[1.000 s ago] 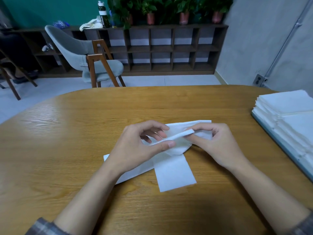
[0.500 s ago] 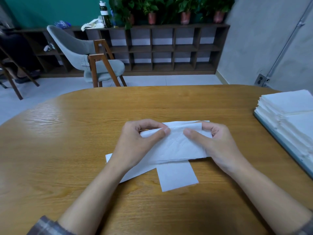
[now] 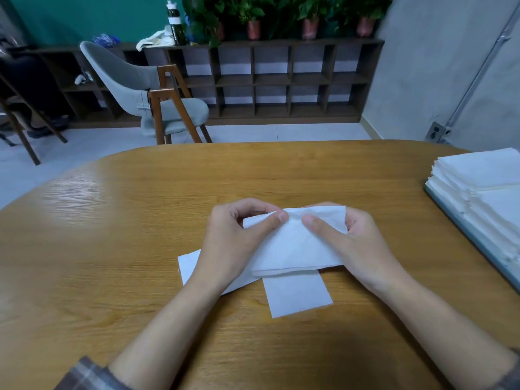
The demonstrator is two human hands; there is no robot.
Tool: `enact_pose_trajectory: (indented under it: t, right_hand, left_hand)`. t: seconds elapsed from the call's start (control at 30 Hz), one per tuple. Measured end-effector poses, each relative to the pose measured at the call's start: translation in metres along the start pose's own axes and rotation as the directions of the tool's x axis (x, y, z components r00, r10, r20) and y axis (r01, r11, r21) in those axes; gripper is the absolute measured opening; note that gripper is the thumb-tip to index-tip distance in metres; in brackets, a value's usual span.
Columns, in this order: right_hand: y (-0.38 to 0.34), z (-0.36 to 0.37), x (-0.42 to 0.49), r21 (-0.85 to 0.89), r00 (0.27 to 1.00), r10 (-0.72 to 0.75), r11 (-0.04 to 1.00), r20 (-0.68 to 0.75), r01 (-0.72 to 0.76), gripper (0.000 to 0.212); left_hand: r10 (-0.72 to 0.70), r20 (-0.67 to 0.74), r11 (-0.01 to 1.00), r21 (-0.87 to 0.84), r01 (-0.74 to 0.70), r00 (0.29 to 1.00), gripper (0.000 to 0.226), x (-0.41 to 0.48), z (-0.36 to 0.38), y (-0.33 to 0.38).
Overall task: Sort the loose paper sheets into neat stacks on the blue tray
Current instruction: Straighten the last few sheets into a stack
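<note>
Left hand (image 3: 230,243) and right hand (image 3: 357,243) pinch the folded sheet (image 3: 295,243).

Folded sheet (image 3: 295,243) mid-table (image 3: 112,249), left hand (image 3: 233,243) on its left end, right hand (image 3: 363,246) on its right. Two flat sheets under it: one (image 3: 298,294) sticks out nearer, one (image 3: 188,266) left. Tray (image 3: 464,230) with stacks (image 3: 484,175) far right. Chair (image 3: 135,80) behind-left, shelf (image 3: 281,80) behind.
</note>
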State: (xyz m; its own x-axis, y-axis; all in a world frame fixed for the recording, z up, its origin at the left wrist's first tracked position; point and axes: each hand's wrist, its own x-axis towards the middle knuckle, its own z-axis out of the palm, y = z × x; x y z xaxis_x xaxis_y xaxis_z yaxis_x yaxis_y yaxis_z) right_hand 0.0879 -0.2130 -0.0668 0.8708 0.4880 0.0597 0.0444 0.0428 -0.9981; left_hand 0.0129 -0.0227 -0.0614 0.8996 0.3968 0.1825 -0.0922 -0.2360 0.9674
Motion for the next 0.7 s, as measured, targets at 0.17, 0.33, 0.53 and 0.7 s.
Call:
enact_pose_trajectory:
  t: [0.17,0.33,0.53,0.7]
  right_hand:
    - [-0.004,-0.003,0.0,0.034,0.999,-0.043,0.998,-0.027,0.044,0.018]
    - [-0.006,-0.008,0.002,0.074,0.995,-0.092,0.993,0.042,0.089,0.054]
    - [0.002,-0.016,0.009,-0.215,0.993,-0.112,0.97,0.029,0.115,0.022]
    - [0.006,-0.03,0.018,-0.353,0.959,-0.199,0.928,-0.2,0.119,0.027]
  left_hand:
    - [-0.055,0.064,0.998,-0.031,0.057,0.996,0.033,0.003,-0.009,0.0]
    - [-0.023,0.02,0.997,-0.074,0.025,1.0,0.022,0.004,-0.007,-0.001]
    - [0.075,0.001,0.996,0.057,-0.075,0.997,0.038,0.004,-0.004,-0.008]
    - [0.176,0.243,0.857,0.439,-0.27,0.954,0.041,0.0,-0.003,-0.018]
